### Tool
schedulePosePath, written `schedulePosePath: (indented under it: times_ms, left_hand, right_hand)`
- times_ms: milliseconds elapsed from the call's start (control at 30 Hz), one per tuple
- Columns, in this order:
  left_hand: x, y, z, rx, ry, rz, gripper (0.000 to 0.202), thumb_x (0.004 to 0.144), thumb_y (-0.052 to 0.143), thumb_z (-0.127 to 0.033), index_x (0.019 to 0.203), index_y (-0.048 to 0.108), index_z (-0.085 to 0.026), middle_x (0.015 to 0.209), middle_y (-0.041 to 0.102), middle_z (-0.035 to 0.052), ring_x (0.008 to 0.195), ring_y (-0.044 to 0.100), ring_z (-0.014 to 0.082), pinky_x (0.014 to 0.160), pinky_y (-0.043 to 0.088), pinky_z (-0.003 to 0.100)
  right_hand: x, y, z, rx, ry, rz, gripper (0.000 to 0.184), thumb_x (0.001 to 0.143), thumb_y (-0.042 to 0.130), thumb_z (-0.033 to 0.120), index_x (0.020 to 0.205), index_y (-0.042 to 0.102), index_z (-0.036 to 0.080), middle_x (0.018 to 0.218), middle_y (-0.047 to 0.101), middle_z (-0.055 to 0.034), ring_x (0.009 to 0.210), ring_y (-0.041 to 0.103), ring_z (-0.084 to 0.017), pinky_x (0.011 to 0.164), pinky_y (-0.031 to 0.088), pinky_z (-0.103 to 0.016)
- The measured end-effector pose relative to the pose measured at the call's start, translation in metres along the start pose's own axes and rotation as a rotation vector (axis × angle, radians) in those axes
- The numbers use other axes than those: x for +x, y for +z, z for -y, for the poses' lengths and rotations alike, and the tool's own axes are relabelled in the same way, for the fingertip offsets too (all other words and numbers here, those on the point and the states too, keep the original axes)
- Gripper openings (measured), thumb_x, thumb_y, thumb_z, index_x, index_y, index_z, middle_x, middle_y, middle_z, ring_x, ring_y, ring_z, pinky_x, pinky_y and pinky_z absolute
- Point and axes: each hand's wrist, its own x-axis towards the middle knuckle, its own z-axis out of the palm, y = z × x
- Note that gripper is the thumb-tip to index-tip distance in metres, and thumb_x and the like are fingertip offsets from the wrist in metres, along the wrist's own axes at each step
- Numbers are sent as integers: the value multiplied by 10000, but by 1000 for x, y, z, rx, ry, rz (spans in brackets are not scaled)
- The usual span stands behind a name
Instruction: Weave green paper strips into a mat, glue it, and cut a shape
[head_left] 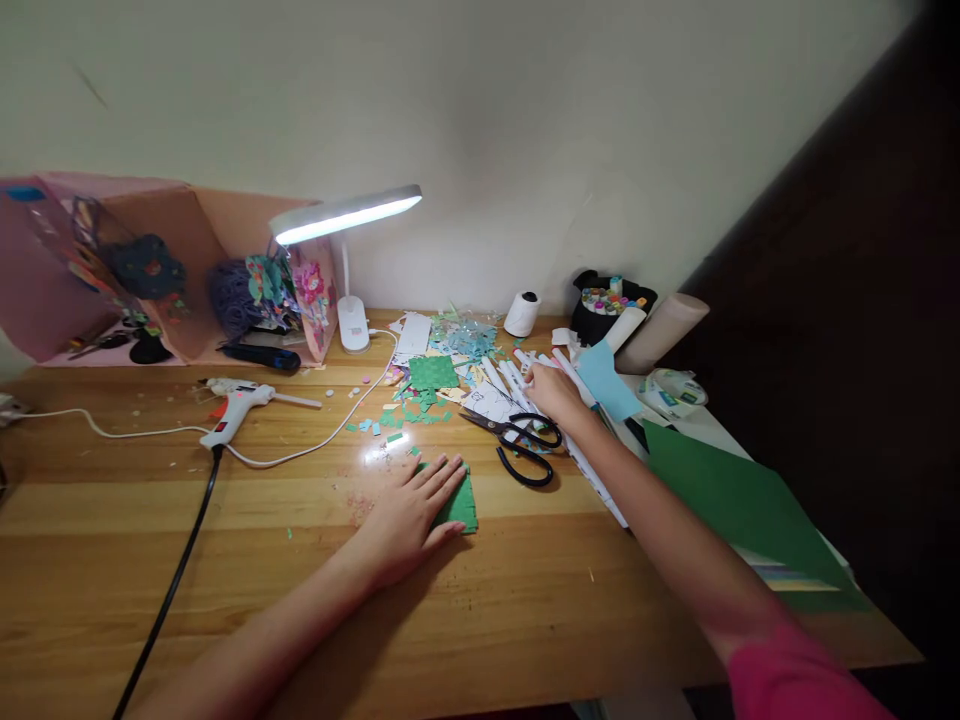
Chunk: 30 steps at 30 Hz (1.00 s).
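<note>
My left hand [409, 515] lies flat on the wooden desk [480, 590] with its fingers stretched out over a small green paper piece [460, 505]. My right hand [551, 390] reaches forward into a pile of white paper rolls [510, 378], its fingers curled among them; what they hold, if anything, is hidden. Black scissors [521, 445] lie just in front of the right hand. A light blue paper piece [607, 380] sits beside the right wrist.
A white glue gun [234, 408] with a black cord lies at the left. A lit desk lamp [346, 215] stands at the back, beside a pink cardboard box [172, 270] of crafts. Green paper sheets [739, 500], a marker holder [611, 300], a thread spool [523, 313] and paper scraps [431, 385] crowd the right.
</note>
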Motion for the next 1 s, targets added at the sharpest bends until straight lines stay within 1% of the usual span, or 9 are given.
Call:
schedulePosePath:
  times_ms: [233, 400, 467, 533, 633, 733, 767, 900, 1000]
  left_hand:
    - [-3, 1, -2, 20, 11, -42, 661, 903, 295, -575, 1440, 209, -199, 1475, 282, 74, 1354, 282, 242, 1105, 226, 468]
    - [-2, 0, -1, 25, -8, -24, 630, 912, 292, -559, 1426, 254, -198, 1467, 303, 82, 1334, 323, 254, 1091, 251, 495]
    - [-1, 0, -3, 18, -11, -20, 607, 920, 303, -534, 1417, 277, -188, 1461, 318, 90, 1327, 336, 257, 1088, 255, 501]
    - [-1, -2, -6, -6, -19, -64, 569, 932, 324, -485, 1408, 292, -174, 1462, 323, 98, 1327, 335, 249, 1088, 263, 481]
    - [-1, -8, -12, -114, -109, -248, 492, 953, 327, -386, 1380, 327, -141, 1409, 408, 122, 1279, 392, 230, 1049, 327, 413]
    - [-4, -18, -15, -333, -248, -411, 389, 963, 297, -343, 1246, 477, -145, 1152, 585, 107, 1050, 545, 199, 894, 433, 340]
    - [-5, -21, -16, -420, -272, -413, 372, 966, 284, -348, 1147, 545, -154, 1033, 618, 84, 948, 575, 184, 829, 450, 314]
    - [-7, -23, -17, -701, -346, -274, 484, 961, 262, -427, 752, 608, -161, 710, 606, 22, 679, 569, 151, 651, 441, 261]
    - [-6, -19, -19, -922, -349, -170, 460, 933, 328, -474, 780, 616, -150, 723, 615, 20, 666, 577, 143, 617, 453, 241]
  right_hand:
    - [1, 5, 7, 96, 121, -21, 290, 898, 534, 303, 1159, 545, 177, 1180, 564, -83, 975, 590, -201, 814, 508, -403]
    - [-4, -11, 5, 358, 106, -168, 207, 821, 591, 227, 987, 629, 109, 1040, 649, -154, 1011, 596, -273, 892, 449, -410]
    - [-19, -17, 7, 507, 68, -197, 243, 842, 518, 248, 1030, 606, 124, 1064, 653, -147, 988, 618, -260, 863, 470, -386]
    - [-44, -18, 12, 665, 9, -110, 268, 847, 483, 297, 1011, 612, 129, 1005, 678, -130, 901, 657, -237, 759, 522, -347]
    - [-86, -7, 28, 851, -67, 168, 282, 827, 500, 359, 929, 653, 145, 840, 710, -90, 705, 687, -209, 633, 556, -333]
    - [-120, 11, 47, 1314, -41, 568, 240, 767, 612, 342, 916, 649, 157, 868, 712, -75, 766, 685, -192, 724, 552, -337]
    - [-128, 16, 52, 1433, -11, 614, 267, 729, 668, 314, 955, 642, 174, 885, 714, -59, 815, 680, -189, 788, 533, -339]
    - [-142, 28, 65, 1614, 85, 518, 343, 629, 775, 265, 952, 666, 225, 900, 723, -18, 961, 640, -199, 930, 446, -344]
    - [-144, 27, 64, 1620, 59, 488, 294, 650, 767, 288, 926, 680, 238, 911, 721, -12, 998, 619, -212, 928, 431, -353]
